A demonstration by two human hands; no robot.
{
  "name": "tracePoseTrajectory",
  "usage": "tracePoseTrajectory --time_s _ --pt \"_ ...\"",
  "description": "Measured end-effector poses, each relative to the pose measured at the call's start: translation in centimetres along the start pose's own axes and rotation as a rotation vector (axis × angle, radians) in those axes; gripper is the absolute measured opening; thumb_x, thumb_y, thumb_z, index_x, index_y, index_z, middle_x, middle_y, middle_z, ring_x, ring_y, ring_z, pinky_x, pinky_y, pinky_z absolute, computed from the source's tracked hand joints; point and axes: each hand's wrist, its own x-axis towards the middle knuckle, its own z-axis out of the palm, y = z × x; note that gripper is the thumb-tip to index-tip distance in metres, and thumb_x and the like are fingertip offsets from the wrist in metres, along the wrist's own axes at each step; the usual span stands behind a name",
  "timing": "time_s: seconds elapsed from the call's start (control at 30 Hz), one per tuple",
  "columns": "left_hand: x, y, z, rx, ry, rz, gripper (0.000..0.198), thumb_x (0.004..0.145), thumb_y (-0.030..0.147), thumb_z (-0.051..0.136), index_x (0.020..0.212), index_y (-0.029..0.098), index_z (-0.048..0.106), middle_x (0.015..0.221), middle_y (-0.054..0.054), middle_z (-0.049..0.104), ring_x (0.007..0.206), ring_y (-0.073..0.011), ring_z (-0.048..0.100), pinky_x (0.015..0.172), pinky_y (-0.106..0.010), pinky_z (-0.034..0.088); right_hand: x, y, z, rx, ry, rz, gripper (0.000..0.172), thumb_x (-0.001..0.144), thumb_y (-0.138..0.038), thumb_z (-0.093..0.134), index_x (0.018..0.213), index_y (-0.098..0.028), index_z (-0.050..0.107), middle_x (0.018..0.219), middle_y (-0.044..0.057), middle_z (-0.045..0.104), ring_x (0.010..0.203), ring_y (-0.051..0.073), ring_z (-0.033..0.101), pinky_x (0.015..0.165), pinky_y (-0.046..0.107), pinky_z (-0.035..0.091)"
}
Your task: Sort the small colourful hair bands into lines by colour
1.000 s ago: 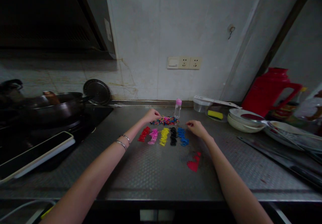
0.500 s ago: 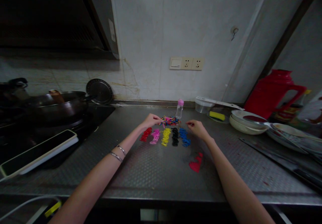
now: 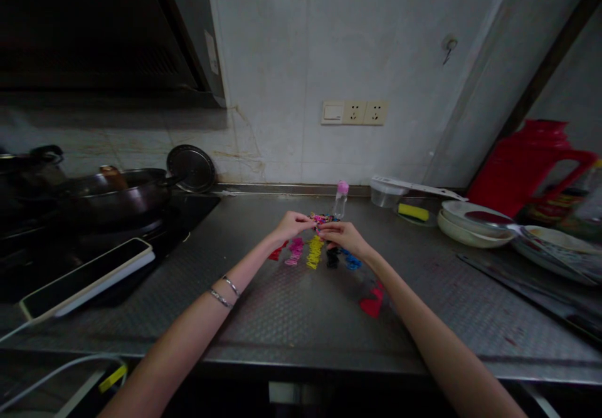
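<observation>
- At the far left of what matters, the phone point(image 3: 89, 280) lies by the stove's edge; well apart from the work, so the left elbow has room.
- Next, the red bands point(image 3: 277, 252), partly behind the left wrist; I'd lift that arm a little, lest it brush them out of line.
- The left hand point(image 3: 294, 224) reaches over with thumb and fingers drawn in at the pile's left side; whether a band is pinched there, I cannot tell from here.
- The pink bands point(image 3: 295, 252) and yellow bands point(image 3: 314, 253) lie in plain view on the near side; handy for matching a colour.
- The mixed pile point(image 3: 322, 219) sits between the hands, on the far side of the rows; spreading it thin would likely free single loops better than tugging.
- The black bands point(image 3: 332, 257) lie partly under the right hand point(image 3: 345, 236), whose bent fingers meet the pile's near edge; too small to say what they pinch, and a higher palm would be safer.
- The bottle point(image 3: 340, 202) stands upright just beyond the pile; mind the knuckles.
- The blue bands point(image 3: 352, 260) close the row, near the right wrist.
</observation>
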Motion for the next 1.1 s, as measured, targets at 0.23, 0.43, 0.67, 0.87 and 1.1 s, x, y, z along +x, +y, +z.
tracePoseTrajectory --time_s 0.23,0.43,0.67,0.87,1.1 --pt "0.1 -0.7 -0.3 -0.001 0.02 -0.033 0.04 0.063 0.044 0.063 0.079 0.008 0.07 0.044 0.004 0.045 0.043 -0.0044 0.026 0.044 -0.021 0.019 0.1 0.3 -0.8 -0.054 0.026 -0.05 0.028 0.064 -0.027 0.067 0.089 -0.016 0.068 0.071 0.002 0.067 0.062 0.011 0.06 0.054 0.021 0.053" --pt "0.3 -1.4 -0.5 0.039 -0.016 -0.003 0.036 0.063 0.041 0.063 0.077 0.009 0.07 0.053 0.0 0.055 0.047 -0.0061 0.035 0.047 -0.021 0.025 0.4 0.7 -2.4 -0.091 0.101 -0.069 0.029 0.065 -0.026 0.064 0.093 -0.015 0.067 0.075 0.004 0.068 0.063 0.012 0.061 0.055 0.021 0.052" --pt "-0.5 -1.6 0.4 0.169 -0.26 0.045 0.029 0.062 0.037 0.063 0.07 0.01 0.071 0.055 -0.001 0.057 0.05 -0.0077 0.04 0.05 -0.021 0.03 0.8 1.7 -4.3 -0.097 0.198 -0.018 0.035 0.064 -0.028 0.063 0.096 -0.015 0.064 0.077 0.003 0.067 0.062 0.011 0.06 0.052 0.02 0.051" --pt "-0.5 -1.8 0.1 0.296 -0.317 0.025 0.033 0.063 0.04 0.06 0.056 0.009 0.066 0.041 0.003 0.039 0.042 -0.0051 0.026 0.043 -0.021 0.019 0.6 1.6 -4.0 -0.143 0.201 -0.006 0.034 0.064 -0.028 0.062 0.095 -0.015 0.064 0.076 0.003 0.067 0.063 0.011 0.06 0.05 0.019 0.049" --pt "0.3 -2.6 -2.2 0.247 -0.108 0.017 0.04 0.067 0.047 0.055 0.061 0.009 0.067 0.041 0.004 0.037 0.044 -0.0054 0.026 0.045 -0.02 0.018 0.8 1.3 -2.3 -0.27 0.123 -0.107 0.03 0.066 -0.027 0.058 0.091 -0.012 0.065 0.073 0.003 0.066 0.061 0.012 0.058 0.049 0.019 0.045"
